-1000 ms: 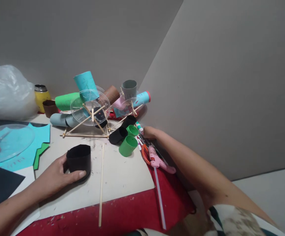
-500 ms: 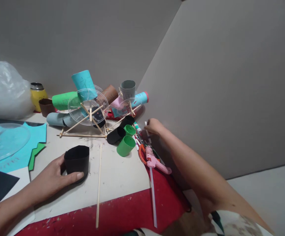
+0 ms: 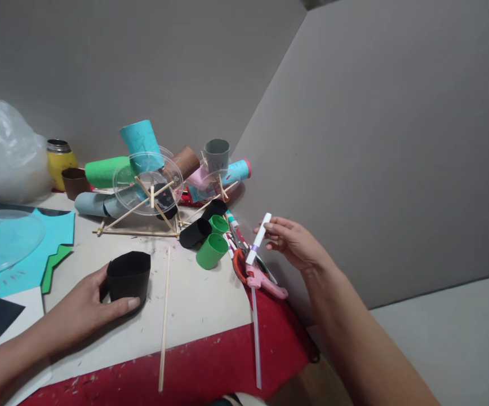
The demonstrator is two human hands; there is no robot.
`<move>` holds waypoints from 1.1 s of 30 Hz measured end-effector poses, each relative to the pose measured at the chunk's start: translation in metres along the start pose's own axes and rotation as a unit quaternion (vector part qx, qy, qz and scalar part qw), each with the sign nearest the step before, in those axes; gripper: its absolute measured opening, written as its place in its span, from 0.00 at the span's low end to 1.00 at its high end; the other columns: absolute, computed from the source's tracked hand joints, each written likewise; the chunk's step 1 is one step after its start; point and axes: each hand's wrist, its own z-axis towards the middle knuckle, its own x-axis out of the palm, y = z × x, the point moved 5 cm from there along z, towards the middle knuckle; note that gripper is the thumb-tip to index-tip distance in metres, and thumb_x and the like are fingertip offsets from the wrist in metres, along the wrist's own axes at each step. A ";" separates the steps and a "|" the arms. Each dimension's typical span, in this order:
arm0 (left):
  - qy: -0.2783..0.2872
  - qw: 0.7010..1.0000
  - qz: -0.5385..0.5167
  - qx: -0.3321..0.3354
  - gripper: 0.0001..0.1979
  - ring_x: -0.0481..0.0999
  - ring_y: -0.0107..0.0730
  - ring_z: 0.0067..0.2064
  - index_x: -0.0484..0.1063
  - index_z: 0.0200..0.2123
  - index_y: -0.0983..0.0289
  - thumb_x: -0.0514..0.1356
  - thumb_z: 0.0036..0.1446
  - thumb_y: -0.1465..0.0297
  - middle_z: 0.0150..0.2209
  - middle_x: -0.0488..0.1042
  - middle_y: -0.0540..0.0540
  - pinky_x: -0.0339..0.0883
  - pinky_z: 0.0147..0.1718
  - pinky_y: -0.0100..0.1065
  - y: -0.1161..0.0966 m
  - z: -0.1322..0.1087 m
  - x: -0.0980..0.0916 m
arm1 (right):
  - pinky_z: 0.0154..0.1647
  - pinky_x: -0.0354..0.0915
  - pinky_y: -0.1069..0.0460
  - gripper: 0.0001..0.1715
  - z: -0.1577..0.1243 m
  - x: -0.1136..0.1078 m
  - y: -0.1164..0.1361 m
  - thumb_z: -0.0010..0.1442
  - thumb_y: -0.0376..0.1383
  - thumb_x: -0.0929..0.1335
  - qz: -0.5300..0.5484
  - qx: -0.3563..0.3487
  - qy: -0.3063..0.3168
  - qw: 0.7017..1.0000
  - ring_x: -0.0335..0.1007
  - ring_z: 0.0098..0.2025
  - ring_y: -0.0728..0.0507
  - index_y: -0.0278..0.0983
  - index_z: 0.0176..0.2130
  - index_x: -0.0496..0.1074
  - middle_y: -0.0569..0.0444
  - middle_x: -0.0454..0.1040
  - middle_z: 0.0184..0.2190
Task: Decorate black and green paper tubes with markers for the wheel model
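Note:
My left hand (image 3: 86, 301) wraps around a black paper ring (image 3: 128, 274) standing on the beige board (image 3: 202, 304). My right hand (image 3: 292, 239) is raised above the table's right edge and pinches a white marker (image 3: 258, 238) with a purple band, tilted upright. Below it lie a pink glue gun (image 3: 265, 282), orange-handled scissors (image 3: 240, 265) and more markers. A loose wooden skewer (image 3: 163, 318) lies just right of the black ring. Green paper rings (image 3: 211, 251) and black ones (image 3: 195, 232) sit behind it.
A model wheel of skewers, clear plastic plates and coloured paper tubes (image 3: 151, 183) stands at the back. A clear plate (image 3: 3, 242) lies on cyan paper at left, with a plastic bag (image 3: 3, 152) and yellow jar (image 3: 61, 160) behind. Grey cardboard walls (image 3: 375, 141) close the right side.
My right hand rose from the pile of markers by the wall with a white marker in its fingers and moved right. My left hand stayed on the black ring.

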 end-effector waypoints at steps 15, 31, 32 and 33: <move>-0.003 1.000 0.008 -0.015 0.31 0.79 0.50 0.44 0.76 0.53 0.60 0.68 0.49 0.51 0.44 0.83 0.55 0.76 0.44 0.43 -0.001 -0.001 0.002 | 0.52 0.73 0.41 0.19 0.071 0.013 -0.008 0.68 0.43 0.69 -0.404 0.049 -0.085 0.910 0.74 0.52 0.41 0.37 0.55 0.71 0.47 0.73 0.55; -0.020 0.996 0.033 -0.076 0.42 0.81 0.52 0.39 0.73 0.58 0.65 0.68 0.45 0.45 0.38 0.84 0.59 0.77 0.36 0.43 -0.009 -0.006 0.003 | 0.51 0.73 0.42 0.20 0.066 0.018 -0.023 0.68 0.43 0.69 -0.529 0.085 0.020 0.844 0.75 0.51 0.41 0.37 0.55 0.71 0.47 0.73 0.55; -0.028 0.996 0.035 -0.071 0.41 0.81 0.52 0.39 0.74 0.57 0.65 0.68 0.44 0.46 0.38 0.84 0.59 0.77 0.36 0.42 -0.011 -0.007 0.003 | 0.51 0.73 0.42 0.20 0.061 0.017 -0.025 0.68 0.43 0.69 -0.531 0.089 0.026 0.842 0.75 0.51 0.41 0.37 0.55 0.71 0.47 0.73 0.55; -0.037 0.996 0.037 -0.068 0.41 0.81 0.51 0.39 0.74 0.56 0.65 0.68 0.44 0.46 0.38 0.84 0.59 0.77 0.36 0.41 -0.013 -0.008 0.003 | 0.51 0.73 0.42 0.20 0.056 0.015 -0.027 0.68 0.43 0.69 -0.533 0.093 0.031 0.841 0.75 0.51 0.41 0.37 0.55 0.71 0.47 0.73 0.55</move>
